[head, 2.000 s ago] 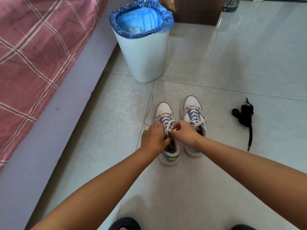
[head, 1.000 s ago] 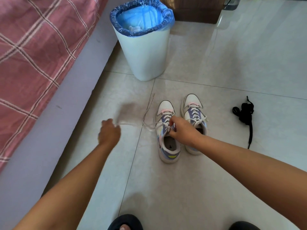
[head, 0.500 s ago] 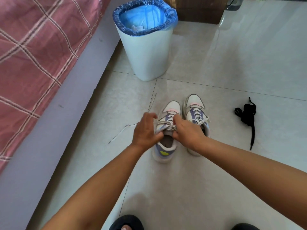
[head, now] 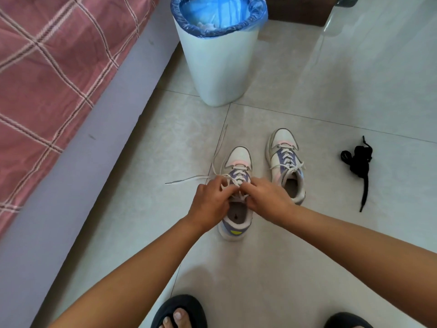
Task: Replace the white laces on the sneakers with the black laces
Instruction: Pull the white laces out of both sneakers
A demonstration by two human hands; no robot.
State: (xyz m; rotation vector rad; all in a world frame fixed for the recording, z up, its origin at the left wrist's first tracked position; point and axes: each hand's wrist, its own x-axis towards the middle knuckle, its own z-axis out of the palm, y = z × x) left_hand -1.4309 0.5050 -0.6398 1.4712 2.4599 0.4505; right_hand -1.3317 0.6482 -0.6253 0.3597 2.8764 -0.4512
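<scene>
- Left hand [head: 209, 202] and right hand [head: 267, 197] meet over the near sneaker [head: 236, 197] on the floor [head: 307, 245]; both grips pinch its white lace [head: 234, 182] at the upper eyelets.
- Loose lace ends trail left and up from the shoe.
- Second sneaker [head: 286, 164] stands just beside it, laced white.
- Black laces [head: 358, 162] lie bundled well to the right.
- Bin [head: 220, 67] stands beyond the shoes, beside the bed [head: 47, 67].
</scene>
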